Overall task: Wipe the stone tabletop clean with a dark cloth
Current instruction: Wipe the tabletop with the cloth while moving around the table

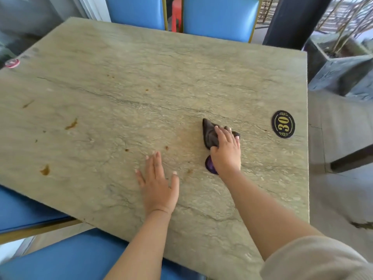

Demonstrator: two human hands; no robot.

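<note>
- Right hand (226, 150) on the dark cloth (211, 135), right-centre of the stone tabletop (181, 63); fingers curve over the bunched fabric and press it down – grip closed on the cloth, though loosely
- Cloth is wadded into a pointed wedge, tip aimed away from the person; a purple fold shows under the wrist
- Left hand (157, 182) flat on the tabletop just beside, fingers straight and spread, holding nothing (bracing, by the look of it)
- Brown stains (71, 124) scattered over the left half, well apart from the cloth; two small spots (166, 147) sit just beyond the left fingertips
- Oval number plaque (283, 124) reading 30 lies near the right edge, close to the cloth
- Judged: most of the wiping is not yet done
- Risks from here:
  - bunched cloth has little contact face – it may smear the stains rather than lift them
  - a wide sweep to the right could catch the plaque's edge
  - the long reach left may lighten the pressure, leaving dried marks behind
  - the braced left hand sits in the cloth's path toward the stains
</note>
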